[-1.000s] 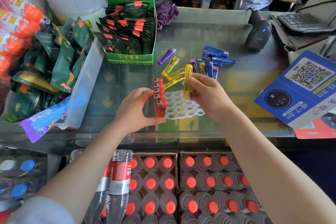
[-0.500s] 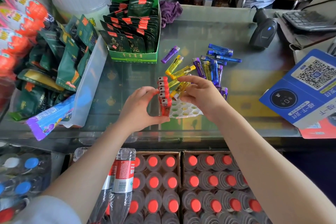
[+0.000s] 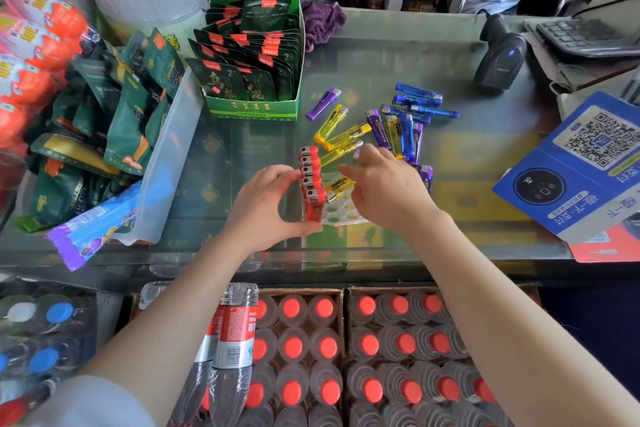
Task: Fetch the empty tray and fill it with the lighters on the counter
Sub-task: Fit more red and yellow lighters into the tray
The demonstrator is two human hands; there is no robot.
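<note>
On the glass counter (image 3: 467,163) a white tray (image 3: 341,213) with round holes lies near the front edge, between the two hands. A row of red lighters (image 3: 311,180) stands upright along the tray's left side, metal heads up, running from near to far. The left hand (image 3: 266,208) is curled around that row: the thumb presses the base of the nearest red lighter and the fingers rest against the tops of those farther back. The right hand (image 3: 388,191) is above the tray's right part, fingers bent and pointing left; a yellow lighter (image 3: 339,188) lies tilted at its fingertips, head toward the red row, and appears to be pinched, though the contact is partly hidden. Beyond the tray, loose lighters lie flat on the counter: three yellow lighters (image 3: 343,135) fanned just behind the red row, a single purple lighter (image 3: 322,104) farther left, and a mixed cluster of blue lighters (image 3: 419,102) and purple ones to the right. One purple lighter (image 3: 426,175) lies just beside the right hand's far side. A green display box (image 3: 252,107) of dark sachets stands at far left of the lighters; a barcode scanner (image 3: 500,57) stands far right; a blue QR-code sign (image 3: 575,166) lies at the right edge.
</note>
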